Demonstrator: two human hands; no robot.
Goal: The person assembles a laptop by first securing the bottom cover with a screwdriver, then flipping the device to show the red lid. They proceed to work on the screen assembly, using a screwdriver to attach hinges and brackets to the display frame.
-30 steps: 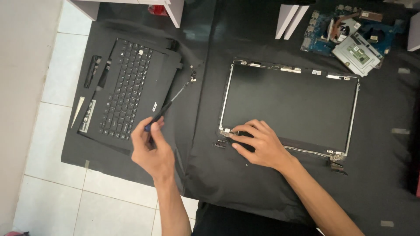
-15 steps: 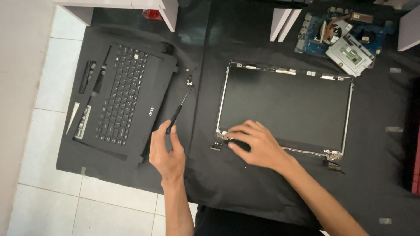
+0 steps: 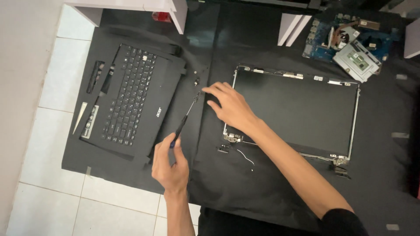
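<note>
A matt black cloth (image 3: 245, 183) is spread over glossy white floor tiles (image 3: 48, 183); the screen panel (image 3: 297, 111) is edged in bare metal.

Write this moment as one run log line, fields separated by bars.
left hand: holds screwdriver | right hand: fingertips at screwdriver tip, beside screen panel | keyboard case: left, on black mat

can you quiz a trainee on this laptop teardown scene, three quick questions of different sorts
1. True or false: the left hand holds a screwdriver.
2. The right hand is over which edge of the screen panel: A left, B right, C far?
3. Fill in: the keyboard case lies to the ____ of the screen panel.

Key: 1 true. 2 A. 3 left.
</note>
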